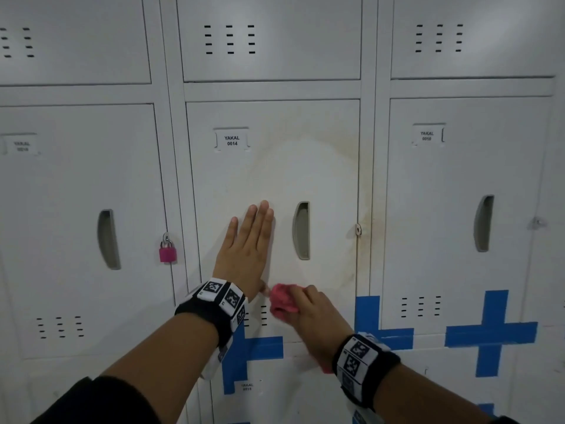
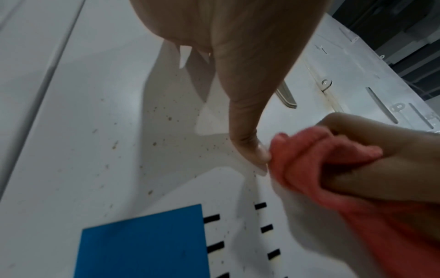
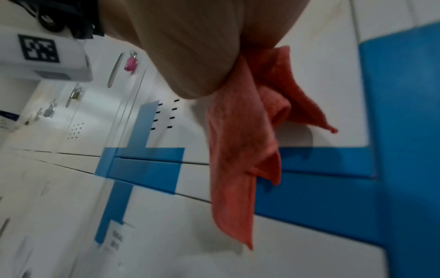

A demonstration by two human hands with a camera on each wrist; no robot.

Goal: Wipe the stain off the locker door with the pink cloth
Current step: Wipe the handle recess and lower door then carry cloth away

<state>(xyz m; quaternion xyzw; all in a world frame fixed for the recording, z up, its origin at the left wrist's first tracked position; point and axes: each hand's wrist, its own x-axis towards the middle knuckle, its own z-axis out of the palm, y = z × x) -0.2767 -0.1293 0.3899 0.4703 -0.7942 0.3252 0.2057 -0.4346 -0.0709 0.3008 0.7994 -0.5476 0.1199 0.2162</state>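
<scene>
The pink cloth (image 1: 284, 301) is held bunched in the right hand (image 1: 318, 319), whose fingers are curled round it, and it is pressed against the locker door (image 1: 275, 179) just beside the thumb of the left hand (image 1: 244, 249). The cloth is seen crumpled into soft folds at the fingertips, while in the right wrist view loose corners of it (image 3: 235, 169) hang down below the palm. The left hand is laid flat on the door with its fingers straight and together, nothing being held. The stain (image 1: 351, 264) is seen as a faint yellowish-brown ring curving above the left hand and down the door edge to the right of the right hand; a paler patch lies inside it. Small brown specks (image 2: 154, 143) are scattered on the door beside the left thumb. A grey recessed handle (image 1: 302, 231) sits just right of the left fingers.
</scene>
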